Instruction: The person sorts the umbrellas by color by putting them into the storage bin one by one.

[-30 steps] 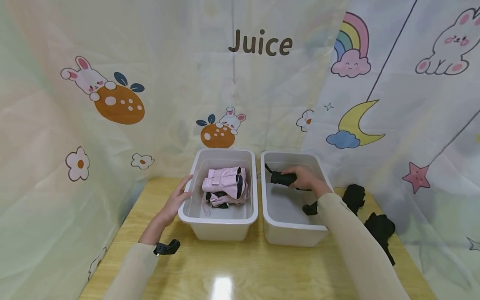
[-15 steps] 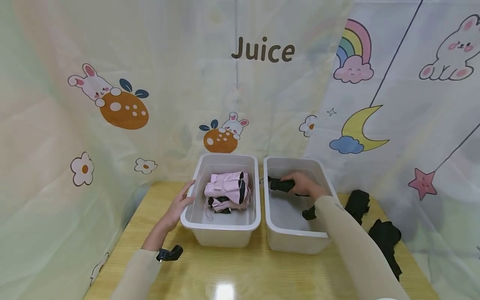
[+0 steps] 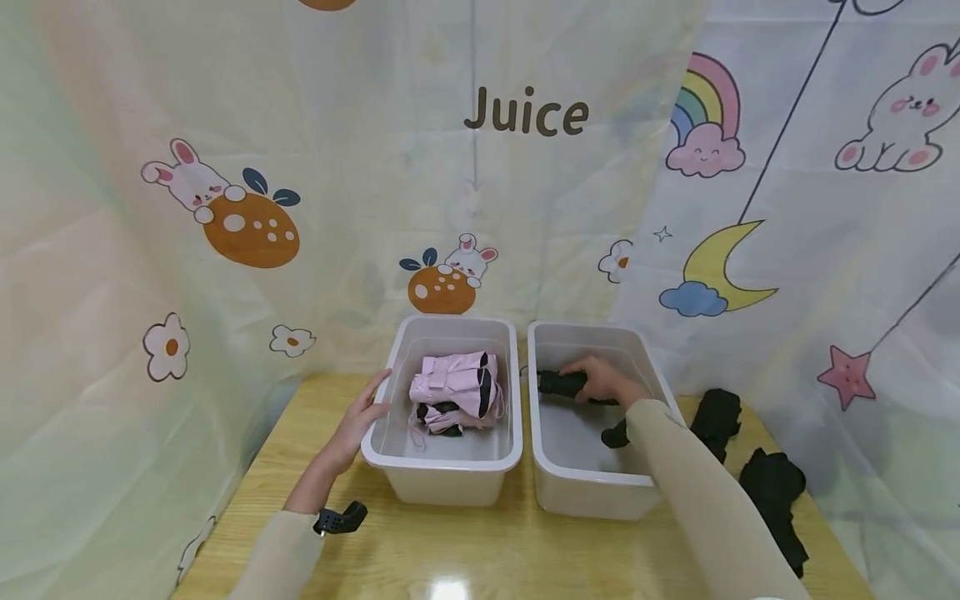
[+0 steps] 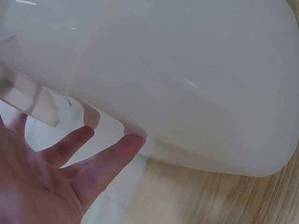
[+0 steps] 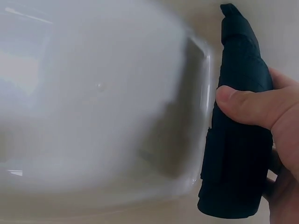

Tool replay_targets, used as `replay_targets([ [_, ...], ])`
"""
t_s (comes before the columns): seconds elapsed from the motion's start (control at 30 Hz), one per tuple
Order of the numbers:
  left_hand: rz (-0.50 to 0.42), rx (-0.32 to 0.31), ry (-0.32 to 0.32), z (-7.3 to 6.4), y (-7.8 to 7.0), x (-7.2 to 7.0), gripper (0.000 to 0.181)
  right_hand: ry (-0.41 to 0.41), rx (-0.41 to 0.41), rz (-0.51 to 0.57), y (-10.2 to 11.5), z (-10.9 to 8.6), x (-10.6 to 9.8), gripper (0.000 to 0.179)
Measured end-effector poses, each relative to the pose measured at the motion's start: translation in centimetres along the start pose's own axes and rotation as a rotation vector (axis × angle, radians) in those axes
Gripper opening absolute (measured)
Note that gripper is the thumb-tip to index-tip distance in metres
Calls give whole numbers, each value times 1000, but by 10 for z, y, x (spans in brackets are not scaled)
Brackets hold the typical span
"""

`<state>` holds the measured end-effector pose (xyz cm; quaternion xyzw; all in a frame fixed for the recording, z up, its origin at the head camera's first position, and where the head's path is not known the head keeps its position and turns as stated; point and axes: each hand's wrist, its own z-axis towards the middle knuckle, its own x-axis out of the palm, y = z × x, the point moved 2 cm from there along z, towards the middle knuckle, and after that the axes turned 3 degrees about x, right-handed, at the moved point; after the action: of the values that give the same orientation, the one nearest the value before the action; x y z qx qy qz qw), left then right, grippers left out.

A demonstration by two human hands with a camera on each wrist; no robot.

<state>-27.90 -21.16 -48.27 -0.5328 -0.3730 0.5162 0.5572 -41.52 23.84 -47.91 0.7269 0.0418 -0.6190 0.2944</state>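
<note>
My right hand (image 3: pixel 603 381) grips a folded black umbrella (image 3: pixel 561 383) inside the right plastic bin, close to its back left. In the right wrist view, the thumb lies across the dark rolled umbrella (image 5: pixel 240 135), with the other fingers mostly hidden behind it. At the left bin (image 3: pixel 450 487), my left hand (image 3: pixel 352 429) rests on the left side with spread fingers. The left wrist view shows fingertips (image 4: pixel 135 140) touching the bin's pale wall (image 4: pixel 196 93). Pink folded umbrellas (image 3: pixel 450 383) with black ends lie stacked inside that bin.
Two black folded bundles (image 3: pixel 716 421), (image 3: pixel 772 500) lie on the wooden table (image 3: pixel 405 550) right of the bins, partly behind the right sleeve. A printed curtain (image 3: pixel 360 208) closes off the back and sides. Black wrist cameras (image 3: pixel 341 518), (image 3: pixel 615 435) sit on both wrists.
The head view has tilted, so the scene sits lower in it. My right hand has shifted slightly left and down in the right bin with the black umbrella. The left hand stays at its bin.
</note>
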Motion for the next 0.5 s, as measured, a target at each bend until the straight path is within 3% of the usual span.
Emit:
replay_targets([
  [0.13,-5,4,-15,1,1,0,59,-21,-32,34,0,4,0,56],
  [0.5,-5,-13,-4,1,3,1,59,-4,-21,59,-7,8,9,56],
])
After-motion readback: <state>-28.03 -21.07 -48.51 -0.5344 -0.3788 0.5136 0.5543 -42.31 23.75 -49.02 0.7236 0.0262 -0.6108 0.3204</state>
